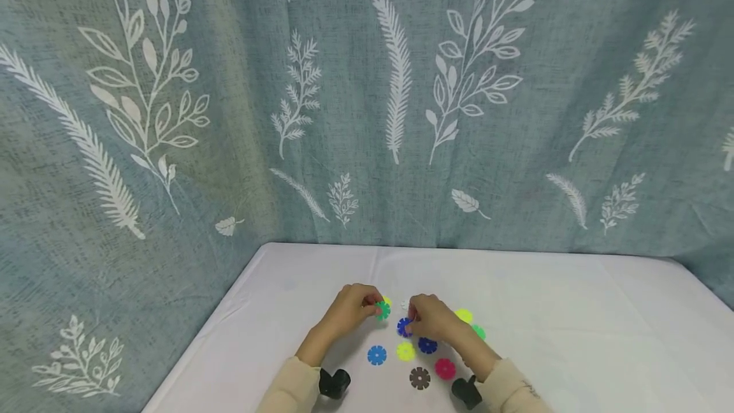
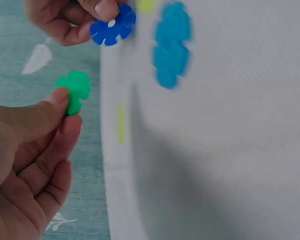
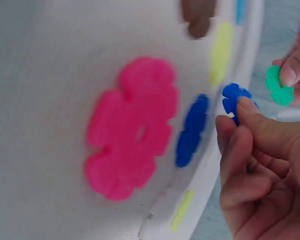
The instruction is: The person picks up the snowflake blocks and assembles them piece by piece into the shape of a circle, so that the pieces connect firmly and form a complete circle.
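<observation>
Biggest risk as I judged it: both discs were held only by their rims between thumb & fingertip, so a slight twist or a misaligned slot could have popped one loose onto the table [image 1: 573, 311]. My left hand [image 1: 350, 314] pinched the green disc [image 1: 382, 310], thumb on top, index under, other fingers loosely curled. My right hand [image 1: 432, 318] pinched the blue disc [image 1: 404, 327] the same way. Both discs sat lifted just above the tabletop, near each other but not touching, approx. mid-width and toward the near edge, w/ the loose discs (light blue [image 1: 376, 355], yellow [image 1: 405, 352], pink [image 1: 445, 369], brown [image 1: 420, 378]) lying between them & that edge
</observation>
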